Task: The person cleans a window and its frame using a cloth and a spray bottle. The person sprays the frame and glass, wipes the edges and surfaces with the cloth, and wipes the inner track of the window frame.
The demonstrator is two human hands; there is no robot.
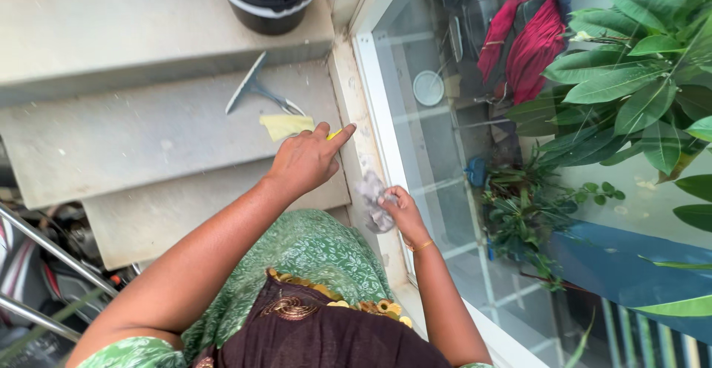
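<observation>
On the pale sill beside the window frame [371,101], the right hand [400,211] clutches a grey cloth [373,199], left hand [305,159] braced loosely open at the step edge, squeegee [256,90] lying on bare concrete stairs [133,138].

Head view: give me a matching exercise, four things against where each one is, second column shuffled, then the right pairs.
Things:
1. squeegee
2. yellow cloth
3. grey rag
4. black bucket

Places:
A. bunched in the right hand, against the window frame
B. on the top step, cut off by the picture's upper edge
C. flat on the middle step, just ahead of the left hand
D. on the middle step, its blade end pointing toward the top step

Pairs: 1-D, 2-C, 3-A, 4-B
</observation>
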